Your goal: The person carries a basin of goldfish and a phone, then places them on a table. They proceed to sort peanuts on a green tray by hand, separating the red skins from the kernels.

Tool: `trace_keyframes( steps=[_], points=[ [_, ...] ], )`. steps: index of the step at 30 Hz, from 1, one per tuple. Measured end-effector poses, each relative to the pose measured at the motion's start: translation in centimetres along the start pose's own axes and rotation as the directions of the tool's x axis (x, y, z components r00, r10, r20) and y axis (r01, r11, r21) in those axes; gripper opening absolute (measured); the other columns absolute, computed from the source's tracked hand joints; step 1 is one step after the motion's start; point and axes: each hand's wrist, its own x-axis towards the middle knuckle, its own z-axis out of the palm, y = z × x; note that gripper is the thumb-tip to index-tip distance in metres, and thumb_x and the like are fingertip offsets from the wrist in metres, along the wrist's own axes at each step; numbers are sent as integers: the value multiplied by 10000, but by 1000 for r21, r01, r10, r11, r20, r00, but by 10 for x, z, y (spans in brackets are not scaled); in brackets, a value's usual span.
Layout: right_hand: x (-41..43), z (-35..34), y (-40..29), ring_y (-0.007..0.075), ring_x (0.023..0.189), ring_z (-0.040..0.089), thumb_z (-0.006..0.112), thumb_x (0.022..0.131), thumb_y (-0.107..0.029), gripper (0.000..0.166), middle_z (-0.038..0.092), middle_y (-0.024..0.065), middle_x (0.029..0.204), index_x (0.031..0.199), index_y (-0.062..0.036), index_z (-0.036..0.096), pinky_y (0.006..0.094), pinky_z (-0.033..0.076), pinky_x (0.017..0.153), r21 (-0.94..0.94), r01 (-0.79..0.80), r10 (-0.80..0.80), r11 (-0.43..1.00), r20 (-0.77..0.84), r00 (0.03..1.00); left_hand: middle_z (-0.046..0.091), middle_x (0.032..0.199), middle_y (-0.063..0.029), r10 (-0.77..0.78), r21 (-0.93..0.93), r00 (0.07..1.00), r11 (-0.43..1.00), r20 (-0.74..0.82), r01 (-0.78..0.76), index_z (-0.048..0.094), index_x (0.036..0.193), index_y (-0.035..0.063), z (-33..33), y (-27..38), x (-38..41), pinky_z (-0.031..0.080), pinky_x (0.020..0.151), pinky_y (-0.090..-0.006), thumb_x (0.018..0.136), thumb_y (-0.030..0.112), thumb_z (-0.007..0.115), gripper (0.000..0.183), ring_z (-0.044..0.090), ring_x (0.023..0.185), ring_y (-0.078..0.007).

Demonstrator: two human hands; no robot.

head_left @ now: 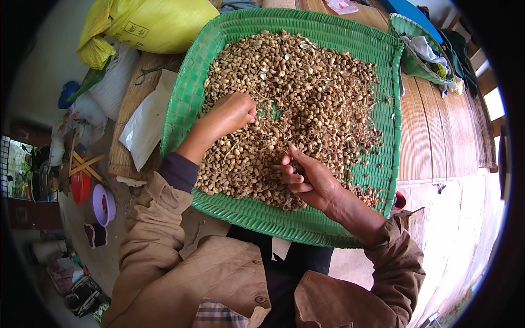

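Note:
A shallow green woven basket tray [184, 94] lies before me, spread with a thick layer of peanuts in their shells [262, 69]. Over the left part of the heap, my left hand [233, 110] is curled into a fist, knuckles up; whatever may be inside it is hidden. My right hand [309, 178] hovers at the near side of the peanuts, turned sideways. Its fingers are half bent and the thumb stands apart, with nothing visible between them. Beside the left fist, a small patch of green tray bottom shows through. Small reddish kernels [369, 194] lie near the right rim.
A full yellow sack [160, 24] rests behind the tray's left corner. At the back right stands a green woven basket [418, 65] holding cloths, on a slatted mat [439, 131]. A purple basin [103, 205] and a red basin [80, 187] are on the floor at left.

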Motion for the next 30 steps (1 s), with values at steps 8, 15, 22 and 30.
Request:
trace_keyframes(
  steps=[8,15,22,30],
  points=[
    [1,-3,0,50,554,408,485,1006,-326,308,487,-6,746,931,-38,563,156,231,389,-22,0,0,1000,31,1000,621,726,-143,-45,48,999,998,6,45,620,723,-11,-1,3,-2,505,659,-390,753,16,655,53,620,664,-273],
    [3,-2,2,51,556,410,492,1004,-328,307,488,-5,747,929,-39,562,153,233,391,-27,3,-2,1000,37,999,638,690,-102,3,24,996,1000,-88,-1,602,743,-11,-7,-11,-1,509,626,-347,775,27,652,70,622,629,-203],
    [4,-1,1,51,555,410,497,1001,-329,306,493,-3,747,923,-41,562,154,233,387,-46,4,-3,999,25,1000,675,713,-90,-26,-178,999,984,-18,22,636,792,5,-16,-6,-6,503,586,-304,793,45,652,43,640,637,-152],
    [2,1,0,53,573,423,481,1007,-334,321,521,8,779,966,-26,561,157,238,387,-59,-1,2,998,4,1000,660,690,-155,1,52,998,999,61,-4,660,760,-14,2,4,-4,526,608,-364,739,13,656,34,655,612,-250]
  ],
)
